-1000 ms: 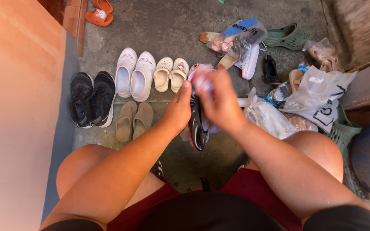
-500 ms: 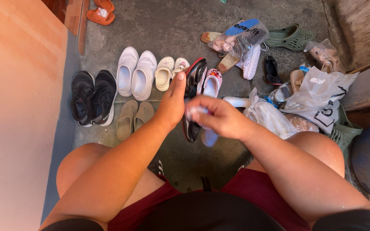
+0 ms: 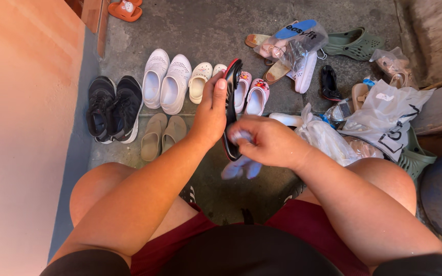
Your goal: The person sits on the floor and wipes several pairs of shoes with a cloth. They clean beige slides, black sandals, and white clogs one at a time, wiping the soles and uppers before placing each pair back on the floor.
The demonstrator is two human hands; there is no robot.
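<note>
My left hand (image 3: 212, 113) grips a glossy black shoe (image 3: 230, 97) with a red edge, held on its side above the concrete floor. My right hand (image 3: 265, 141) is closed on a pale crumpled cloth (image 3: 241, 166) and presses it against the lower part of the shoe; the cloth's loose end hangs below my fingers. Just beyond the shoe a pair of small pink clogs (image 3: 251, 94) lies on the floor.
On the floor are black sneakers (image 3: 112, 108), white clogs (image 3: 164, 83), cream clogs (image 3: 199, 81), tan slides (image 3: 162, 135), green clogs (image 3: 352, 43), bagged shoes (image 3: 290, 42) and white plastic bags (image 3: 379, 115). An orange wall (image 3: 21, 128) stands at the left.
The black shoe has been turned and raised from hanging low to pointing up. My right hand has moved down along it with the cloth. The pink clogs have come into view.
</note>
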